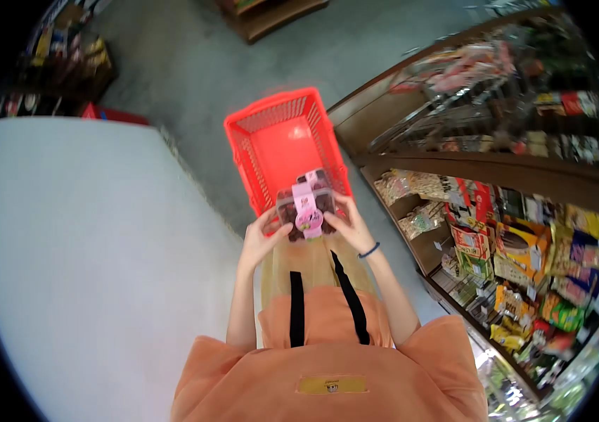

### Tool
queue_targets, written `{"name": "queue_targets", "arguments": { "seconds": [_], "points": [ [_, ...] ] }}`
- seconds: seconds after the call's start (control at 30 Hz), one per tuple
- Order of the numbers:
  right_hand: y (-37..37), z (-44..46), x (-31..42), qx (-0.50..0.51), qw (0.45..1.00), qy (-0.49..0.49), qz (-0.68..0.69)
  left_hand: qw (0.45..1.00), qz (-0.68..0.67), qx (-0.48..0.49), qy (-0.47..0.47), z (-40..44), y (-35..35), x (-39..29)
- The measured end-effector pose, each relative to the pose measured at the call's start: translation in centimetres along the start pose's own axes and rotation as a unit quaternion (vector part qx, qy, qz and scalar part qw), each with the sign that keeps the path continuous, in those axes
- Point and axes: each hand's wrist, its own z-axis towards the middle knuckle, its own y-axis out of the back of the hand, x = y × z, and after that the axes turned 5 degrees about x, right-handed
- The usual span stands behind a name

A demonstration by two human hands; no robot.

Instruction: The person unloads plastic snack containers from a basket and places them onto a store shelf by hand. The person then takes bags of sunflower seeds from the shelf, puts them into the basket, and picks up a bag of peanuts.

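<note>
While we've got the pink-labelled clear fruit box [306, 211] gripped between our left hand [261, 241] and right hand [349, 226], at the red shopping basket's [287, 151] near end, we'd support both sides evenly, tbh, and avoid squeezing the thin-looking walls.

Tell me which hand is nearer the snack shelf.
Right. The right hand holds the plastic box on its right side, the side toward the shelf; the left hand holds the opposite side, farther from it.
</note>
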Motion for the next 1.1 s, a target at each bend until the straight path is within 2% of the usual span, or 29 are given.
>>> {"name": "queue_targets", "arguments": {
  "seconds": [0.03, 0.17, 0.27, 0.37, 0.47, 0.63, 0.7, 0.8, 0.9, 0.93, 1.07, 1.1],
  "points": [
    [0.0, -1.2, 2.0, -0.005, 0.999, 0.002, -0.046, 0.999, 0.030, 0.004, -0.013, -0.8, -0.2, -1.4],
    [0.4, -5.8, 6.9, -0.011, 1.000, 0.018, 0.013, 0.990, 0.119, 0.054, -0.048, -3.6, -2.1, -7.2],
    [1.2, -9.8, 9.9, -0.048, 0.998, 0.028, 0.030, 0.978, 0.152, 0.125, -0.073, -5.1, -4.3, -10.7],
    [2.8, -14.4, 12.5, -0.075, 0.996, 0.048, -0.014, 0.953, 0.202, 0.193, -0.115, -6.1, -7.4, -13.6],
    [5.0, -19.0, 12.0, -0.132, 0.983, 0.102, -0.076, 0.914, 0.285, 0.253, -0.142, -6.9, -11.4, -16.2],
    [7.7, -27.8, 16.4, -0.232, 0.951, 0.156, -0.132, 0.844, 0.340, 0.358, -0.212, -7.7, -19.9, -19.9],
    [9.1, -30.8, 17.8, -0.274, 0.927, 0.195, -0.167, 0.797, 0.376, 0.389, -0.270, -8.6, -23.7, -21.6],
    [11.4, -35.2, 20.5, -0.299, 0.906, 0.233, -0.187, 0.770, 0.364, 0.427, -0.303, -11.7, -29.5, -25.4],
    [13.2, -39.8, 24.8, -0.301, 0.888, 0.267, -0.223, 0.714, 0.380, 0.455, -0.373, -13.4, -34.0, -27.7],
    [13.7, -41.2, 26.5, -0.298, 0.888, 0.269, -0.223, 0.686, 0.407, 0.436, -0.416, -14.3, -35.3, -28.7],
    [16.6, -44.9, 32.1, -0.298, 0.815, 0.373, -0.328, 0.644, 0.412, 0.369, -0.528, -17.1, -40.2, -33.0],
    [17.4, -45.4, 33.4, -0.292, 0.808, 0.393, -0.327, 0.642, 0.408, 0.372, -0.531, -17.7, -41.2, -34.3]
  ]
}}
